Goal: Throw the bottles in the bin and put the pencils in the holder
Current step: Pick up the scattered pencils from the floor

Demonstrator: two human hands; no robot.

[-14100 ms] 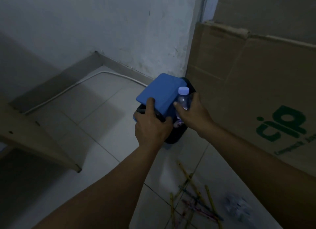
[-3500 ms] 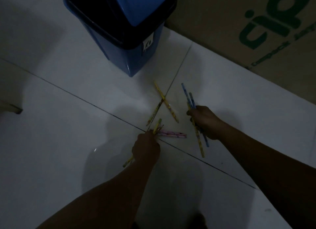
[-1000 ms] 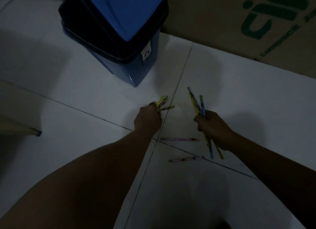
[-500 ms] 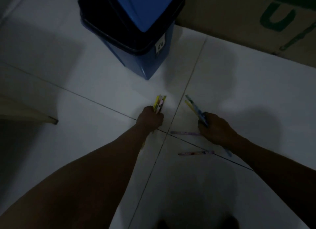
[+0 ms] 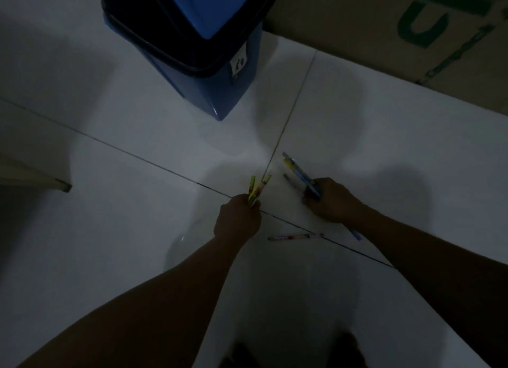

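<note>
The room is dark, and two bare arms reach down to a white tiled floor [image 5: 137, 230]. The left hand [image 5: 237, 220] is closed in a fist around a small bunch of yellow and green pencils [image 5: 257, 187], and their ends stick up out of the fist toward the bin. The right hand [image 5: 331, 200] is closed around a bunch of blue and yellow pencils [image 5: 298, 171]; the long ends point up and to the left, and one blue tip pokes out behind the wrist. One pink patterned pencil [image 5: 291, 236] lies flat on the floor, just below and between the two hands, and neither hand touches it. Its right end lies close to a dark line between the tiles. The hands are near each other but do not touch. A blue plastic bin with a black rim and a blue swing lid [image 5: 192, 37] stands on the floor above the hands, well apart from them. A big brown cardboard box with green print [image 5: 412, 24] stands behind the bin on the right. A pale wooden corner [image 5: 59, 186] pokes in from the left edge.
</note>
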